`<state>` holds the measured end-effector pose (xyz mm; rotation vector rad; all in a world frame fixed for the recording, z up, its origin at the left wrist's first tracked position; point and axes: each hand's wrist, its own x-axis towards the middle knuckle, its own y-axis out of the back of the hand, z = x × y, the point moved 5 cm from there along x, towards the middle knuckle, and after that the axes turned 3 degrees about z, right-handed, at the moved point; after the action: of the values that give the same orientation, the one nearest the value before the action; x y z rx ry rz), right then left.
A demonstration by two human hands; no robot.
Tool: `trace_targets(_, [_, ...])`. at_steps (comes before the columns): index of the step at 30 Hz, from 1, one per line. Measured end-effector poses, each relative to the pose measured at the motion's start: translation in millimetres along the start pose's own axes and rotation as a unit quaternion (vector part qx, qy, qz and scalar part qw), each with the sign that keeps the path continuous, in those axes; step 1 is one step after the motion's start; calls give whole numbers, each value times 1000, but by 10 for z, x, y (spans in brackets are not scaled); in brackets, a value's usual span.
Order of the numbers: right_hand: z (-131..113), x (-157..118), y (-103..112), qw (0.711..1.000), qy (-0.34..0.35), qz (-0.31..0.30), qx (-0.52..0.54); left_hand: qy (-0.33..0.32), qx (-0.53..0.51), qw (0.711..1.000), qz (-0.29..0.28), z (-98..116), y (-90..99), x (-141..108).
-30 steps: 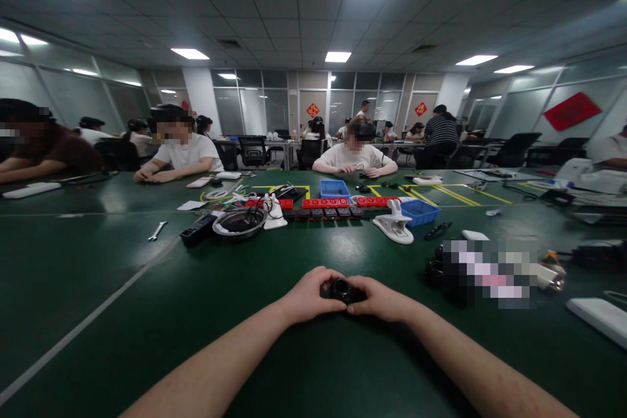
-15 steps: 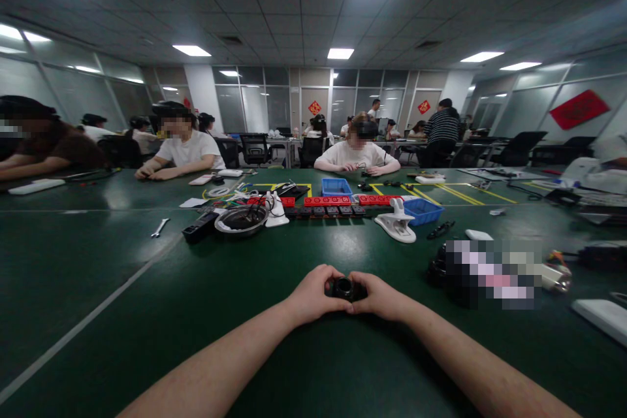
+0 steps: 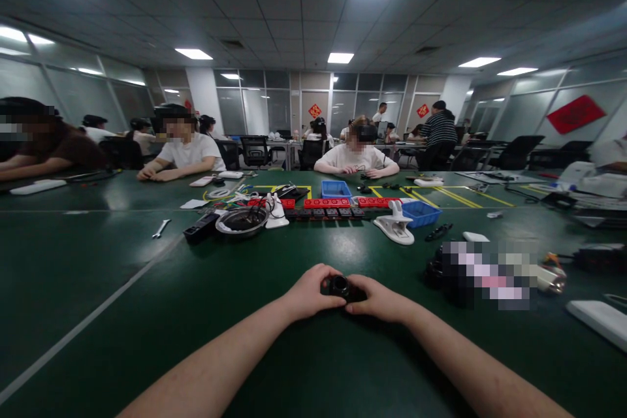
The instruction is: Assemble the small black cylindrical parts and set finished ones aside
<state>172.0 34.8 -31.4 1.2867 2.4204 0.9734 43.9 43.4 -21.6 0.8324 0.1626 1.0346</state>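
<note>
Both hands are wrapped round a small black object with a round, lens-like opening (image 3: pixel 339 285) at its front, just above the green tabletop. My left hand (image 3: pixel 313 290) curls about its left side, thumb under the round part. On the other side, my right hand (image 3: pixel 377 297) grips the dark right part, with the thumb pointing inward. The fingers cover much of the object, so its exact kind cannot be made out. Whether it touches the table is also unclear.
Beyond my hands are a metal bowl (image 3: pixel 242 230), red power strips (image 3: pixel 326 203), a white clip stand (image 3: pixel 396 225) and blue trays (image 3: pixel 420 214). A wrench (image 3: pixel 160 229) lies at left. Dark and metallic items (image 3: pixel 553 279) lie at right. A person (image 3: pixel 360 157) sits opposite.
The black object has turned and shifted slightly left in my hands. The thumbs, nearly touching before, are now a little apart. The view has moved slightly.
</note>
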Motion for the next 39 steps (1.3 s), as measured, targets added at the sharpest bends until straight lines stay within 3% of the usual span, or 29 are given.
trace_targets(3, [23, -1, 17, 998, 0, -30, 55, -12, -11, 1000, -9, -21, -2, 3])
trace_targets(23, [110, 24, 5, 997, -18, -27, 67, -9, -26, 999, -18, -39, -43, 22])
trace_targets(26, [170, 36, -8, 998, -42, -3, 38, 16, -18, 1000, -15, -10, -49, 11])
trace_targets(29, [204, 43, -20, 994, -73, 55, -59, 46, -1, 999, 12, 18, -48, -13])
trace_targets(34, [94, 17, -42, 953, -93, 151, -246, 59, 22, 996, 69, 37, -35, -31])
trace_targets(36, [45, 6, -49, 951, -82, 155, -256, 50, 15, 997, 61, 29, -40, -24])
trace_targets(39, [11, -1, -43, 975, -38, 131, -176, 33, 1, 999, 37, 4, -41, -13])
